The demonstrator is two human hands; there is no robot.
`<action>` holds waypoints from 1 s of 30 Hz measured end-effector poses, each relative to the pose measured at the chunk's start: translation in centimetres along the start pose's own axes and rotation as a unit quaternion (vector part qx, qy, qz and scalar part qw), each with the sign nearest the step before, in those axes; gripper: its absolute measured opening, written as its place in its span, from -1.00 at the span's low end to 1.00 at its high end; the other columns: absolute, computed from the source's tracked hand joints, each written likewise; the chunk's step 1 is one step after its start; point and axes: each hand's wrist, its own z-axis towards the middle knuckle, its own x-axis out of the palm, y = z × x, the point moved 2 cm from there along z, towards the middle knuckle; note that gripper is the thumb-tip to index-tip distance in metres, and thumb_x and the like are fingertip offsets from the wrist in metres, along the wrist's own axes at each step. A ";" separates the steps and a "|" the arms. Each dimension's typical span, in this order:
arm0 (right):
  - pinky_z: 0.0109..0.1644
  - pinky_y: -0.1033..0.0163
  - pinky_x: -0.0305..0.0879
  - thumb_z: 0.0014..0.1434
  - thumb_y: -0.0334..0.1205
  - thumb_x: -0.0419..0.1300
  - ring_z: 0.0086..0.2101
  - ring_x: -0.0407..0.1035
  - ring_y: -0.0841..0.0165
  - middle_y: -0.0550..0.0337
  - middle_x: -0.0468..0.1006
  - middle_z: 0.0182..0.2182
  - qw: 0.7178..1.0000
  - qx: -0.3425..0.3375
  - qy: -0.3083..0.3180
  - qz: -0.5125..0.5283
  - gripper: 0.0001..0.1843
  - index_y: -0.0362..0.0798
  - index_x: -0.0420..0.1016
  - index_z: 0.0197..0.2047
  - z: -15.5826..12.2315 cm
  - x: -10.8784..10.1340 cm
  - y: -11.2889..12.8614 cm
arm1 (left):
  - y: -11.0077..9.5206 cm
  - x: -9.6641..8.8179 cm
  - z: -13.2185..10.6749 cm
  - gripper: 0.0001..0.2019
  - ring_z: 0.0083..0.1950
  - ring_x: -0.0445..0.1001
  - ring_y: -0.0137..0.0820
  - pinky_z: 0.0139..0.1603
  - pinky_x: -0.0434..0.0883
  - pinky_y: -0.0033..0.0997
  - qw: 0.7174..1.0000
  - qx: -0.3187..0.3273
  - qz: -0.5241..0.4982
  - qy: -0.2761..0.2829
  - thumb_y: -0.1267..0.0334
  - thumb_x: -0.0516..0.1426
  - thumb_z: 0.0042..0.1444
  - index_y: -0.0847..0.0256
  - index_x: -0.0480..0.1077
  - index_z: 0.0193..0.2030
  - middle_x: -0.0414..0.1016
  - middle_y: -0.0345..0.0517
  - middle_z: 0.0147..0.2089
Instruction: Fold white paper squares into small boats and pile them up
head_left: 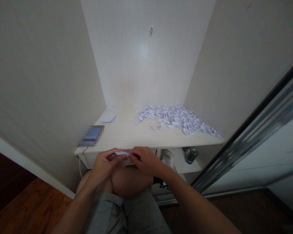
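A small folded piece of white paper point(121, 153) is held above my lap, just in front of the shelf edge. My left hand point(107, 162) pinches it from the left, thumb on top. On the other side, the fingertips of my right hand point(143, 158) are closed on its right end. Beyond my hands, a large heap of folded white paper pieces point(175, 117) covers the right part of the shelf board point(124, 133). A stack of flat white paper sheets point(108, 118) lies on the left.
A pixelated phone-like device point(91, 136) with a white cable point(80, 164) lies at the shelf's left front. Below the board are a green-black can point(191, 156) and a light shoe point(168, 158). Wardrobe walls stand on both sides; a sliding door track point(234, 143) is at right.
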 end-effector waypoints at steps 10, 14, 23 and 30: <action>-0.39 0.34 0.04 0.28 -0.26 0.16 -0.51 0.25 0.46 0.27 0.49 -0.58 0.997 0.045 0.057 0.030 -0.73 -0.12 0.54 -0.43 -0.4 0.1 -1.3 | 1.2 -0.3 -0.3 -0.69 -0.21 0.62 -0.27 -0.13 0.55 -0.34 0.997 -0.046 -0.025 0.059 0.11 0.38 -0.04 0.26 0.62 -0.20 0.68 -0.01 -0.23; -0.37 0.35 0.09 0.31 -0.20 0.15 -0.49 0.30 0.45 0.24 0.53 -0.55 0.995 0.040 0.083 0.037 -0.71 -0.11 0.58 -0.40 -0.3 0.2 -1.7 | 1.6 -0.3 -0.3 -0.72 -0.23 0.61 -0.28 -0.15 0.54 -0.37 0.998 -0.041 -0.024 0.043 0.09 0.38 -0.04 0.24 0.63 -0.25 0.68 -0.01 -0.25; -0.35 0.34 0.10 0.24 -0.36 0.13 -0.46 0.32 0.43 0.20 0.56 -0.50 0.998 0.034 0.050 -0.011 -0.75 -0.12 0.55 -0.44 0.3 1.0 -1.9 | 3.4 -0.2 0.5 -0.65 -0.31 0.57 -0.28 -0.31 0.53 -0.40 0.996 -0.058 -0.065 -0.036 0.04 0.42 -0.16 0.29 0.61 -0.35 0.65 0.00 -0.35; -0.33 0.34 0.11 0.27 -0.30 0.11 -0.45 0.36 0.43 0.18 0.59 -0.48 0.993 0.061 0.045 -0.086 -0.75 -0.11 0.59 -0.37 1.3 0.5 -2.7 | 5.9 -0.2 0.1 -0.57 -0.18 0.59 -0.25 -0.14 0.55 -0.27 0.987 -0.059 -0.130 -0.067 0.05 0.40 -0.11 0.25 0.56 -0.13 0.64 -0.03 -0.23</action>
